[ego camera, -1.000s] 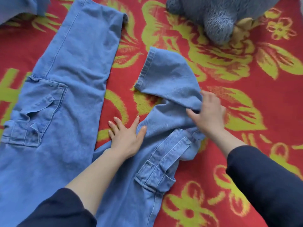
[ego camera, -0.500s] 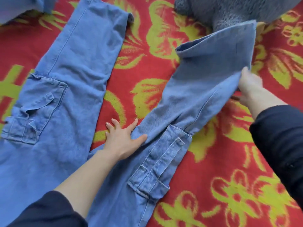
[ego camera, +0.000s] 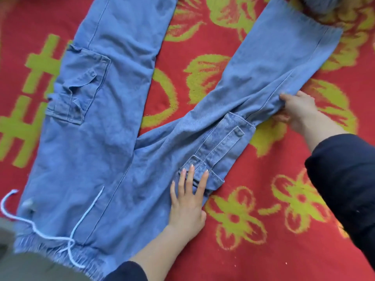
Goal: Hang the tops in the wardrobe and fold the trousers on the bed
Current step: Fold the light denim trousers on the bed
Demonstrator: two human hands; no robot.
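Note:
Light blue denim cargo trousers point(ego camera: 101, 151) lie spread on the red and yellow bedspread point(ego camera: 263, 230), legs apart in a V, elastic waistband with a white drawstring point(ego camera: 67, 238) nearest me. My left hand point(ego camera: 187, 203) lies flat with straight fingers on the right leg's cargo pocket point(ego camera: 219, 151). My right hand point(ego camera: 294, 110) grips the outer edge of the right leg just past the pocket, fabric bunched under its fingers. The right leg now lies unfolded toward the upper right.
A grey plush toy point(ego camera: 322, 3) shows at the top right edge, just beyond the right leg's hem. Bedspread lies between the two legs and to the right of the trousers. A dark grey cloth patch point(ego camera: 24, 266) fills the bottom left corner.
The folded-over right leg was pulled open and laid out straight by my right hand. My left hand slid down from the inner thigh onto the cargo pocket. The view shifted toward the waistband.

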